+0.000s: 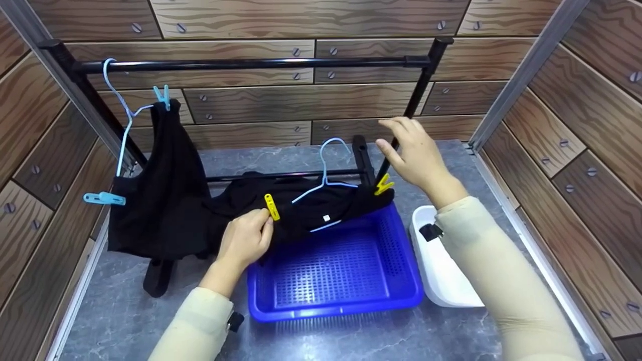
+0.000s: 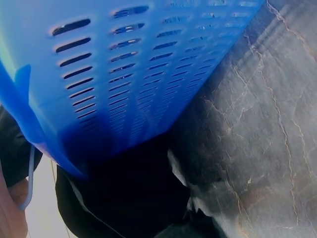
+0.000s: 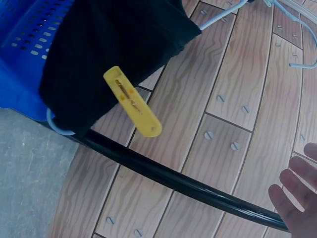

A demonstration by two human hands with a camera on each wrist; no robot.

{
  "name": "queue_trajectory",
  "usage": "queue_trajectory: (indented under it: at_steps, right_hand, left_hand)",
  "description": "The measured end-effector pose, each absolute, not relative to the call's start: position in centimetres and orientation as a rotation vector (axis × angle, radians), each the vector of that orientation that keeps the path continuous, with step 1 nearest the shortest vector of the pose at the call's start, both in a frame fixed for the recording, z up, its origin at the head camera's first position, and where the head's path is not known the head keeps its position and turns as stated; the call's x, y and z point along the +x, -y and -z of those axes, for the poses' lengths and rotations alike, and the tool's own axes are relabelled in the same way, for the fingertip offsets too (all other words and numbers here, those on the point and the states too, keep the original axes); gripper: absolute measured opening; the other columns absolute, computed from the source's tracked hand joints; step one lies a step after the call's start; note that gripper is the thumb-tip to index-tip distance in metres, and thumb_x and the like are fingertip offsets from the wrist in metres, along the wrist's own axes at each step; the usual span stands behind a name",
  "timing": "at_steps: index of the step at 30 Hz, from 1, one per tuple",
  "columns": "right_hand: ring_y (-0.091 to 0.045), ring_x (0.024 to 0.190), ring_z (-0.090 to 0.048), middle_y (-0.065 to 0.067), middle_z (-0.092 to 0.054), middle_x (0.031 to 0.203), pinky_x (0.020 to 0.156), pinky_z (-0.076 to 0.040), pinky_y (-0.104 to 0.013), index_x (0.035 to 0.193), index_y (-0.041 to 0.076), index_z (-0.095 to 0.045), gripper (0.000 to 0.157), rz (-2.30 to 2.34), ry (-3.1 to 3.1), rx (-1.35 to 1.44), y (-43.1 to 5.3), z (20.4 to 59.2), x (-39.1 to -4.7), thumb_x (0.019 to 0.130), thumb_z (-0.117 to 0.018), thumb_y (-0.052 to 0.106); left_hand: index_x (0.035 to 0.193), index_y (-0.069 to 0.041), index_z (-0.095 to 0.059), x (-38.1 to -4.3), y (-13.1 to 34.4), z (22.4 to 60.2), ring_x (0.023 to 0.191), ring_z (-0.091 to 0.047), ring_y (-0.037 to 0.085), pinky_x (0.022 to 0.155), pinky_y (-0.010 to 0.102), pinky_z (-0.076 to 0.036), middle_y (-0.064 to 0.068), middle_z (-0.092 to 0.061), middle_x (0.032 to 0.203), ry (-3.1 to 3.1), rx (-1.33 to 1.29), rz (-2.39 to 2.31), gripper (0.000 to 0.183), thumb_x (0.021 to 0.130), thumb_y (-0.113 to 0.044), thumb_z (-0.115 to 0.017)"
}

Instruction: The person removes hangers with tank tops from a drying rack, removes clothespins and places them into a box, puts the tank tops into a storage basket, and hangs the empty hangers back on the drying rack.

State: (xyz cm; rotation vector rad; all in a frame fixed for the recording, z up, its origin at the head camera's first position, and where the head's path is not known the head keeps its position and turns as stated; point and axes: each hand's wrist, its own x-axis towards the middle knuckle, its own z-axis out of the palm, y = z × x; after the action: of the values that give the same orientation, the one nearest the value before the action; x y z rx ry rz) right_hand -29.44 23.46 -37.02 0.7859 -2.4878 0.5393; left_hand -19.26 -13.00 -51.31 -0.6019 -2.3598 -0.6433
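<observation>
My left hand point(image 1: 246, 238) grips the left end of a light blue clothes hanger point(image 1: 324, 168), fingers curled, beside a black garment point(image 1: 306, 200) draped on it. Right above the knuckles, a yellow clothespin point(image 1: 271, 206) sits on the cloth. Another yellow clothespin point(image 3: 132, 101) clips the garment's right end. Held apart from the cloth, my right hand point(image 1: 414, 153) has its fingers spread, overlapping the rack's right post in the head view. The garment hangs over the back of a blue basket point(image 1: 336, 312).
A black rack bar point(image 1: 261, 63) runs across the back. On its left hangs another black garment point(image 1: 165, 200) with two blue clothespins point(image 1: 104, 198) on a blue hanger point(image 1: 123, 135). A white tub point(image 1: 446, 281) stands right of the basket. Wood-patterned panels point(image 1: 241, 20) enclose the space.
</observation>
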Motion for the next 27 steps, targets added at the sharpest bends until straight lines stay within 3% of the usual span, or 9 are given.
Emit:
queue_trajectory:
  at_steps: [27]
  right_hand:
    - [-0.037, 0.117, -0.055, -0.017, -0.062, 0.125, 0.101, -0.041, -0.053, 0.130, 0.002, -0.060, 0.043, -0.543, 2.635, 0.786, -25.5, 42.9, -30.0, 0.104, -0.052, 0.036]
  left_hand:
    - [0.076, -0.012, -0.055, -19.4, 13.3, 52.0, 0.052, -0.054, 0.026, 0.046, 0.043, -0.044, 0.001, -0.051, 0.066, 2.393, -0.577, 0.657, 0.017, 0.093, -0.014, -0.057]
